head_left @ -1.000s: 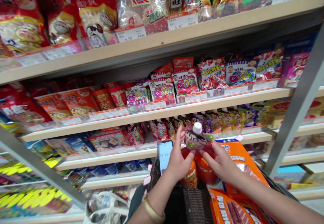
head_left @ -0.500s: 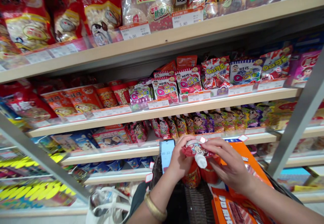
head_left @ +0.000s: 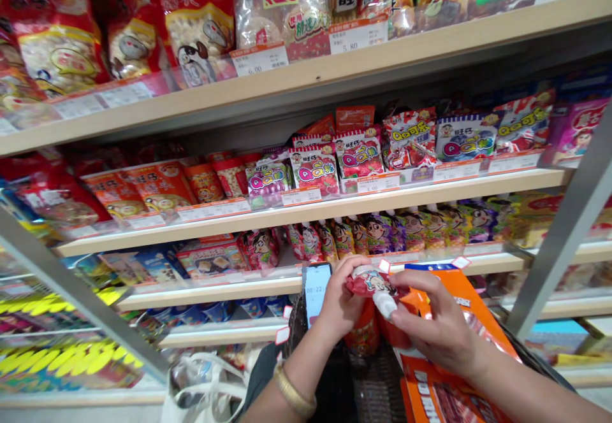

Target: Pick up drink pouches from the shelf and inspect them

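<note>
A red spout pouch (head_left: 371, 284) with a cartoon face and a white cap (head_left: 384, 304) is held over a dark woven basket (head_left: 377, 388). My left hand (head_left: 340, 299) is closed round its left side, with the cap tilted toward me. At the spout, my right hand (head_left: 437, 324) has its thumb against the cap and its index finger by the pouch's edge; the other fingers are partly hidden. Beneath the hands stand orange-red tubs (head_left: 362, 335) in the basket. To their right lie orange snack packs (head_left: 442, 388).
A phone (head_left: 315, 292) showing a timer stands at the basket's left edge. Shelves (head_left: 306, 209) of candy bags run across in front, with a row of spout pouches (head_left: 377, 232) lower down. A white tote bag (head_left: 203, 385) sits below left. Slanted metal posts (head_left: 557, 238) flank the shelves.
My right hand's thumb has come up to the white cap, and its fingers have shifted off the pouch's top. My left hand keeps its grip in nearly the same place.
</note>
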### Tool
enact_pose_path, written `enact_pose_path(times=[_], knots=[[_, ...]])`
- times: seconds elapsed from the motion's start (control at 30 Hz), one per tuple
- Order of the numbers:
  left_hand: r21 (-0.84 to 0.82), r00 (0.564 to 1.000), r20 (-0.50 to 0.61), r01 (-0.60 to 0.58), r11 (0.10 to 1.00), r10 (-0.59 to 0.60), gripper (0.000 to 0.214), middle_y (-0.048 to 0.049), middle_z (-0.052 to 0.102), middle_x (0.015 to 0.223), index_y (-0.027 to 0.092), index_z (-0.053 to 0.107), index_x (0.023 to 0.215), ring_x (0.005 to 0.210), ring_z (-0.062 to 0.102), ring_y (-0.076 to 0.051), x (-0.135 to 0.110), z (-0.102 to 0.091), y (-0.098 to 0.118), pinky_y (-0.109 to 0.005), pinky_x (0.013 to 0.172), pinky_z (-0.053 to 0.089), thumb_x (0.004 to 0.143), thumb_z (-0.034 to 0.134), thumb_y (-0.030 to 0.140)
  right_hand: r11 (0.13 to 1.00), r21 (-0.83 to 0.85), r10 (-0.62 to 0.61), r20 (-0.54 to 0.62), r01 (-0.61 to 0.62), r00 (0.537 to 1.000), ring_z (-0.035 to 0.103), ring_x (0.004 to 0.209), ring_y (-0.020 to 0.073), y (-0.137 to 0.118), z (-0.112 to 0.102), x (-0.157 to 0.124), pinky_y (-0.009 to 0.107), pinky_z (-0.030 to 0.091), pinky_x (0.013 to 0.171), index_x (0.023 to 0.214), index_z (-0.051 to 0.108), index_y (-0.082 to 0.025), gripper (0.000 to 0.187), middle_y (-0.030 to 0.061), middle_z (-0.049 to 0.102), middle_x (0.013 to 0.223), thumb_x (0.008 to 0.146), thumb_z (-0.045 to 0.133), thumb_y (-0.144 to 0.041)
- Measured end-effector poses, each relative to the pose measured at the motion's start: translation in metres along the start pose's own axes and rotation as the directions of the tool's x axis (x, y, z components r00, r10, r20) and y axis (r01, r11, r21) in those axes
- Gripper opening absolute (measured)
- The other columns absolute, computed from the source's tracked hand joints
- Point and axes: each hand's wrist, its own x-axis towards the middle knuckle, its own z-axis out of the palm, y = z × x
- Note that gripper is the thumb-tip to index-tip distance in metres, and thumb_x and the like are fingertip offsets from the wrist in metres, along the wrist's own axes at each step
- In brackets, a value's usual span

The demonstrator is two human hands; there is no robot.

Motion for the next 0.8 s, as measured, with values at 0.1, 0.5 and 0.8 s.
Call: enact_pose_path(times=[0.1,0.5,0.8], knots=[[0.016,1.000,-0.007,0.004,1.000,-0.004,0.033,-0.0072,0.062,0.105,0.020,0.062,0.100,0.100,0.058,-0.023,0.001,0.000,0.001,-0.035,0.091,0.044,0.079,0.057,0.045,1.000,0.008,-0.004,0.001,0.004,1.000,0.066,0.094,0.0181,0.000,0.001,-0.001,0.034,0.056,0.077,0.100,0.066,-0.040,0.042,0.0007,0.065,0.105,0.079,0.059,-0.004],[-0.028,1.000,-0.029,-0.010,1.000,0.009,0.025,-0.0056,0.063,0.104,0.020,0.063,0.099,0.100,0.057,-0.022,0.001,0.002,0.000,-0.033,0.091,0.044,0.076,0.062,0.029,0.997,0.069,-0.022,0.035,0.020,0.999,0.064,0.094,0.0185,0.002,0.001,-0.005,0.035,0.055,0.078,0.117,0.059,-0.037,0.055,0.0025,0.065,0.102,0.077,0.056,0.001],[0.010,0.989,-0.098,-0.107,0.994,0.107,0.028,-0.0072,0.062,0.103,0.018,0.060,0.101,0.097,0.059,-0.021,0.000,0.006,-0.006,-0.035,0.090,0.047,0.085,0.052,0.039,0.988,0.011,0.153,0.097,-0.155,0.983,0.066,0.094,0.0187,0.016,0.005,-0.003,0.028,0.055,0.080,0.112,0.061,-0.025,0.032,0.0068,0.068,0.100,0.084,0.056,-0.011]])
